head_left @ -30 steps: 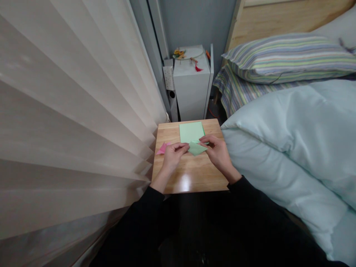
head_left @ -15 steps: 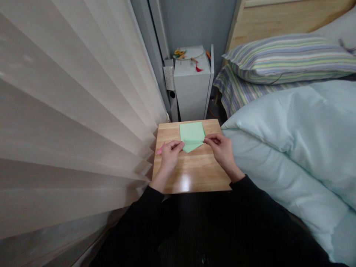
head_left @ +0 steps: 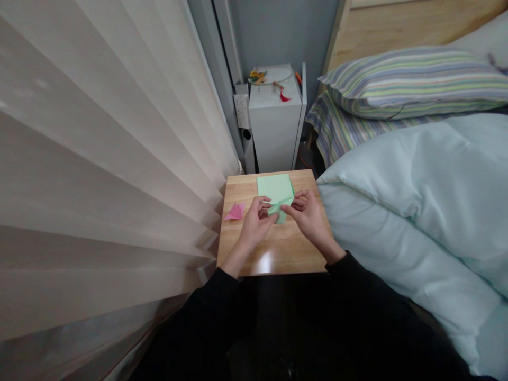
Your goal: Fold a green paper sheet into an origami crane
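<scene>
Between my two hands is a folded piece of green paper (head_left: pixel 281 210), tilted, with one part pointing down toward me. My left hand (head_left: pixel 257 221) pinches its left side with closed fingers. On the right side, my right hand (head_left: pixel 307 214) grips it between thumb and fingers. Just beyond lies a pale green square of paper (head_left: pixel 274 186), flat on the wooden table (head_left: pixel 273 246); its near edge is hidden by the folded piece and my fingers. A pink folded paper shape (head_left: pixel 235 211) rests on the table to the left of my left hand.
Pleated curtains (head_left: pixel 130 159) hang close along the left side. A bed with a pale blue quilt (head_left: pixel 397 201) and a striped pillow (head_left: pixel 416 82) borders the right. Behind the table stands a white cabinet (head_left: pixel 273 127) with small colourful items on top.
My hands have come closer together, and the green folded paper has turned and tilted between them. My left hand has moved right, uncovering more of the pink shape.
</scene>
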`<state>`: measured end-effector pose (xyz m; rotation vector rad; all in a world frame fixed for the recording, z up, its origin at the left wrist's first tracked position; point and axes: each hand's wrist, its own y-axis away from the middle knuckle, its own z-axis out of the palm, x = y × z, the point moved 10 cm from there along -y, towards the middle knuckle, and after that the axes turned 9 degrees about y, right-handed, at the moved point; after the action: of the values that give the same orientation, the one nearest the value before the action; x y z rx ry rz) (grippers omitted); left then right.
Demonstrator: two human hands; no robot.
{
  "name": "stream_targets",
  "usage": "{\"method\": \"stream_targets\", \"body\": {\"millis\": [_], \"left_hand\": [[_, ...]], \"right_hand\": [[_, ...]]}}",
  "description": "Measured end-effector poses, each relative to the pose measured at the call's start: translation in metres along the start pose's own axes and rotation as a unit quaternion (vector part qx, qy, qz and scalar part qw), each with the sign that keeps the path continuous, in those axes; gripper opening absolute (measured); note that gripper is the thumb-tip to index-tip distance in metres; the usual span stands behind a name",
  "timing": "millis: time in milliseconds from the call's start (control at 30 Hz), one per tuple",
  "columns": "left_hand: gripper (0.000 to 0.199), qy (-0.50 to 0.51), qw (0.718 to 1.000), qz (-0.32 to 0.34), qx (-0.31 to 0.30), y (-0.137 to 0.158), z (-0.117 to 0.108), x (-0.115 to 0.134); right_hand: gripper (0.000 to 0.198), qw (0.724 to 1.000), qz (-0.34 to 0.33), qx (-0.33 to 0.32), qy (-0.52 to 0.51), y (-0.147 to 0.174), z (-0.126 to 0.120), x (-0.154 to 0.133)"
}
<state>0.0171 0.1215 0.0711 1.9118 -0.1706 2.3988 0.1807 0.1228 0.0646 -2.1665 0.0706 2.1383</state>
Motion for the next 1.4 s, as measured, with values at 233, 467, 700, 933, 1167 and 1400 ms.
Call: {"method": "stream_targets", "body": {"millis": [233, 467, 700, 933, 1167, 1400], "left_hand": [[0.049, 0.014, 0.999, -0.040, -0.011, -0.001, 0.001, -0.008], [0.043, 0.043, 0.998, -0.040, -0.038, -0.004, 0.007, -0.009], [0.033, 0.011, 0.996, -0.052, -0.070, 0.000, 0.011, -0.007], [0.040, 0.000, 0.997, -0.039, -0.069, -0.001, 0.012, -0.005], [0.035, -0.037, 0.999, 0.023, -0.024, -0.001, 0.006, 0.007], [0.029, -0.042, 0.998, 0.038, -0.029, 0.000, 0.009, 0.011]], "right_hand": [[0.035, 0.991, -0.062, -0.056, 0.102, 0.006, 0.011, -0.018], [0.034, 0.988, -0.056, -0.083, 0.116, 0.012, 0.017, -0.027], [0.044, 0.970, -0.113, -0.094, 0.196, 0.014, 0.020, -0.038], [0.028, 0.957, -0.137, -0.091, 0.239, 0.020, 0.023, -0.045], [0.016, 0.978, -0.099, -0.072, 0.168, 0.016, 0.018, -0.031], [0.011, 0.971, -0.137, -0.057, 0.186, 0.019, 0.017, -0.042]]}}
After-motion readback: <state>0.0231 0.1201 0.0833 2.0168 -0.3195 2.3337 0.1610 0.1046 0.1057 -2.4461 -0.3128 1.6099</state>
